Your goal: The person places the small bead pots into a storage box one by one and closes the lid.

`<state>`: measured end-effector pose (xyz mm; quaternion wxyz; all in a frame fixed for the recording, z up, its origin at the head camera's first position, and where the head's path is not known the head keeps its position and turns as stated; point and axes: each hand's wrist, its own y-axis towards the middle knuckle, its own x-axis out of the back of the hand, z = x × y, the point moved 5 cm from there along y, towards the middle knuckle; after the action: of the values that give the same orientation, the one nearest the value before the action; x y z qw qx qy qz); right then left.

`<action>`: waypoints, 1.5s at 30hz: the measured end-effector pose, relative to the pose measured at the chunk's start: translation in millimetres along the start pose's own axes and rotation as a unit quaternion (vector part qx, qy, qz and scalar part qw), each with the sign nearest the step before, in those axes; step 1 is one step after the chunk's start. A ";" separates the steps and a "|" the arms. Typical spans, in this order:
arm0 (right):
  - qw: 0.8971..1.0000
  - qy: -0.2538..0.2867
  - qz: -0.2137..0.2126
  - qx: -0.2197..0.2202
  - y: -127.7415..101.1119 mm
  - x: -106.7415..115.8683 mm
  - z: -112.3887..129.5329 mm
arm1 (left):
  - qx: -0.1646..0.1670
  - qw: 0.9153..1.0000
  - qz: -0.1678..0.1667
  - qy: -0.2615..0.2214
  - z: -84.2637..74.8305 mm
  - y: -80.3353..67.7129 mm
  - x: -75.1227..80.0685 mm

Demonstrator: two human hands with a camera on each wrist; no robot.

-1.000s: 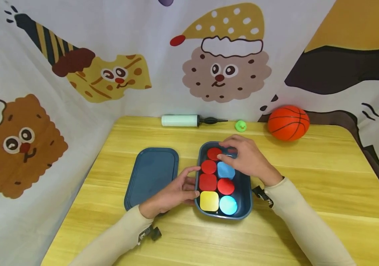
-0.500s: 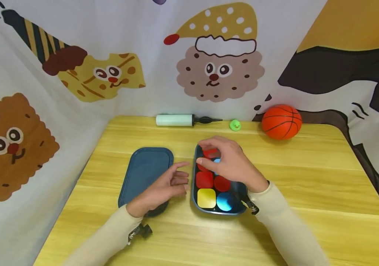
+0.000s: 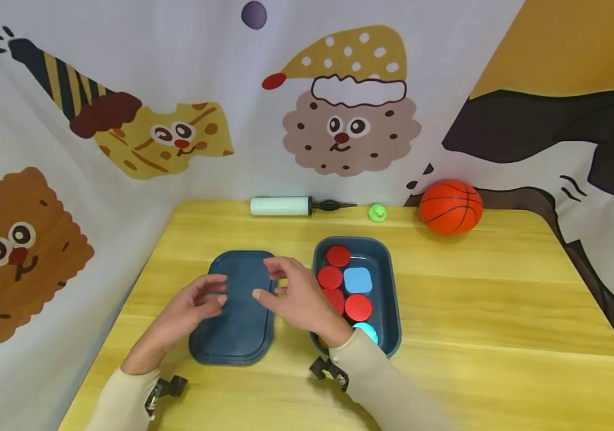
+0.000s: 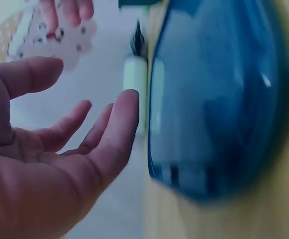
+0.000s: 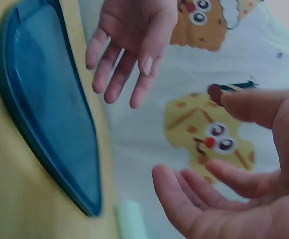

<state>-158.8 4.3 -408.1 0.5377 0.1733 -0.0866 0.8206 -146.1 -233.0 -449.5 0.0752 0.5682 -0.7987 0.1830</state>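
Both hands hover over a dark blue lid lying flat on the table. My left hand is above the lid's left edge, fingers loosely bent, holding nothing. Over the lid's right side, my right hand has thumb and fingers apart with nothing between them. To the right stands a dark blue box containing red round pieces, a light blue square piece and a shiny blue round piece. My right wrist hides the box's lower left corner. The left wrist view shows the lid close below the left hand.
Along the table's back edge lie a white hand pump, a small green duck and an orange toy basketball. Behind them hangs a white cloth printed with cartoon biscuits.
Both hands have left the box and moved left until they are over the lid. The pieces inside the box have come into fuller view. The lid has stayed on the table.
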 end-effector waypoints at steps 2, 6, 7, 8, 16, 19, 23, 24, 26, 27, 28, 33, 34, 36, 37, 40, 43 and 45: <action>1.000 0.022 -0.011 -0.008 -1.1 -12.2 -3.6 | 0.012 1.000 -0.019 0.020 11.6 -6.3 10.0; 0.997 0.067 -0.041 -0.016 -8.5 -28.4 -8.0 | 0.039 0.997 -0.046 0.058 31.1 -12.7 27.5; 0.996 0.076 -0.047 -0.018 -10.6 -32.4 -9.5 | 0.045 0.995 -0.052 0.068 35.4 -13.8 31.9; 0.995 0.085 -0.054 -0.023 -12.6 -36.7 -11.1 | 0.052 0.994 -0.056 0.079 39.5 -14.9 36.2; 0.989 0.066 -0.119 -0.059 -13.7 -66.9 -28.9 | 0.083 0.989 -0.064 0.107 54.1 -16.7 52.6; 0.985 0.041 -0.148 -0.082 -12.7 -71.3 -36.9 | 0.093 0.990 -0.063 0.090 54.7 -16.4 52.4; 0.981 0.047 -0.152 -0.110 -12.6 -74.0 -44.9 | 0.104 0.990 -0.060 0.067 55.4 -14.0 51.4; 0.981 0.050 -0.149 -0.111 -12.3 -74.4 -46.3 | 0.107 0.991 -0.059 0.060 55.8 -13.1 51.1; 0.981 0.066 -0.141 -0.116 -12.1 -74.6 -47.5 | 0.112 0.991 -0.056 0.048 56.5 -11.1 50.4; 0.981 0.075 -0.138 -0.116 -11.9 -74.6 -48.0 | 0.112 0.991 -0.055 0.042 57.6 -10.1 50.4; 0.980 0.082 -0.136 -0.117 -11.9 -74.7 -48.5 | 0.114 0.992 -0.053 0.032 58.7 -9.7 50.3; 0.976 0.109 -0.144 -0.118 -12.8 -73.8 -49.7 | 0.095 0.995 -0.030 -0.021 63.2 -12.2 51.4; 0.976 0.113 -0.146 -0.115 -12.8 -73.7 -49.4 | 0.090 0.995 -0.025 -0.032 63.7 -13.6 51.7; 0.975 0.121 -0.151 -0.111 -13.2 -73.2 -48.6 | 0.078 0.996 -0.015 -0.040 63.8 -16.5 52.1; 0.974 0.127 -0.152 -0.109 -13.5 -72.8 -47.8 | 0.072 0.997 -0.013 -0.039 63.8 -18.0 52.6; 0.973 0.144 -0.144 -0.105 -14.8 -71.7 -45.4 | 0.062 0.997 -0.008 -0.043 64.9 -22.3 54.4; 0.975 0.157 -0.128 -0.095 -16.7 -68.1 -39.8 | 0.051 0.996 -0.002 -0.067 65.1 -25.4 55.9; 0.976 0.162 -0.117 -0.083 -18.3 -64.7 -34.9 | 0.042 0.995 0.002 -0.091 64.6 -27.8 56.8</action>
<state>-125.4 -31.9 -465.7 0.6492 0.0023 -0.0452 0.7592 -133.8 -315.3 -484.6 -0.0217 0.5835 -0.7951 0.1641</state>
